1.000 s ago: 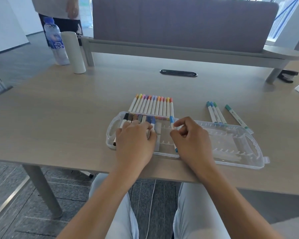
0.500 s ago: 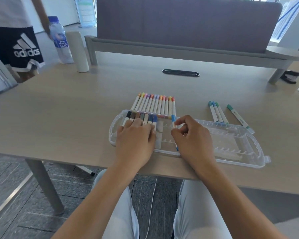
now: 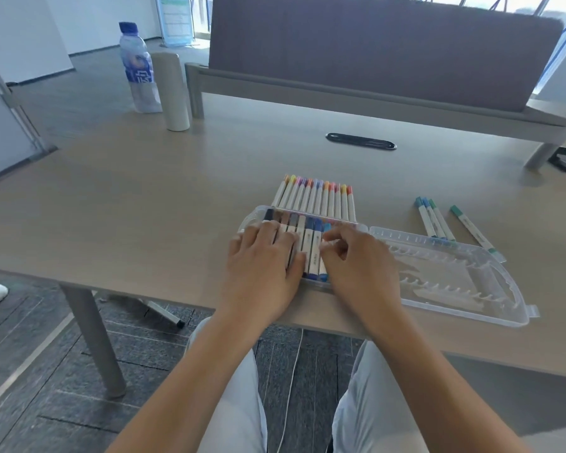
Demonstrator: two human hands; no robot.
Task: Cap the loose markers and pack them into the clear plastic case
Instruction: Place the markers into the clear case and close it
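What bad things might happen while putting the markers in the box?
The clear case lies near the table edge, so pressing might tip it off. The right hand is seating a blue marker; it might sit crooked. Four loose markers beside the lid might roll.

Bright daylight from windows (image 3: 536, 4) behind, blown out; soft shadows on surface (image 3: 144, 207); edges bowed; hands perhaps slightly motion-blurred.

left hand (image 3: 264, 260) hiding packed markers (image 3: 311, 246), right hand (image 3: 360, 266) fingertips' grip unclear
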